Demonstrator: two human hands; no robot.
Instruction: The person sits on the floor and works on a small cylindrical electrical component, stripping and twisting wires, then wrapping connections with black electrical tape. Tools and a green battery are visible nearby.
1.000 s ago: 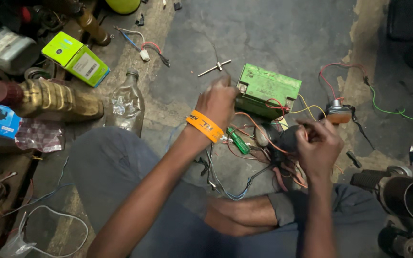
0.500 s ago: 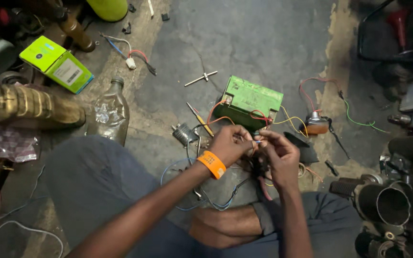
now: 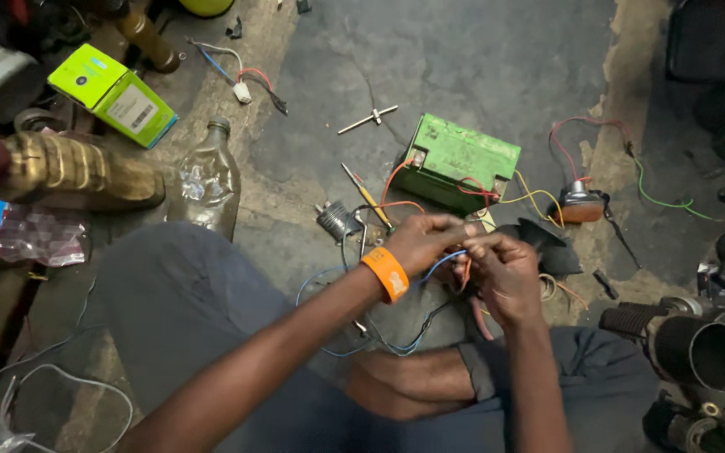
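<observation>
In the head view, we cannot make out where the thin wire ends meet, because our fingers cover them. Our left hand [image 3: 425,243] and right hand [image 3: 503,273] both pinch the blue wire [image 3: 445,262], a slim, looping strand held just above the floor [image 3: 463,59], in front of the green battery [image 3: 459,159].

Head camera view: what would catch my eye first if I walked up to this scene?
Probably the two hands meeting at the centre: the left hand, with an orange wristband, and the right hand pinch thin wires between their fingertips. Just beyond them a green battery sits on the grey floor with red and yellow wires running off it. At far left lie a lime-green box and a clear glass bottle.
</observation>
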